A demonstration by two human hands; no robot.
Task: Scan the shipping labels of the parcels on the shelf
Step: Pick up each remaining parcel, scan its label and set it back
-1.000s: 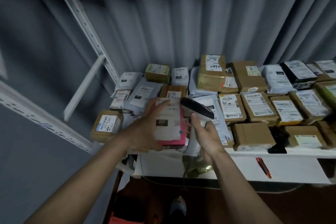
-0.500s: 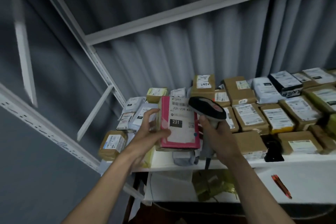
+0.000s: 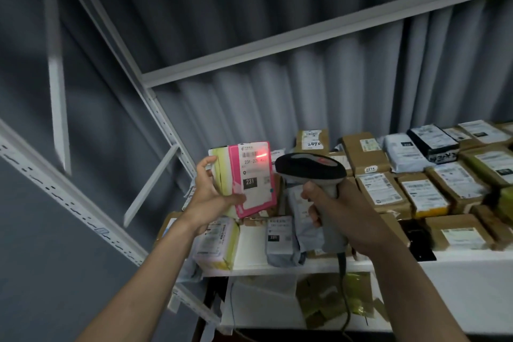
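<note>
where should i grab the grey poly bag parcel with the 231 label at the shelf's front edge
Take the grey poly bag parcel by its near end, which slightly overhangs the shelf lip, coming from the front. It lies flat, label up, so pinch thumb on top, fingers beneath. Parcels crowd its other sides.

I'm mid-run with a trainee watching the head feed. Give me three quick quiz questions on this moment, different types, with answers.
1. True or false: the red scan line falls on the label of the pink parcel.
2. Which hand grips the barcode scanner? A) left hand B) right hand C) neither
3. Fill in: the large number in the black box on the pink parcel's label reads ___.

Key:
1. True; the glow sits near the barcode at the label's top.
2. B; the left hand holds the pink parcel up off the shelf.
3. 231
</note>
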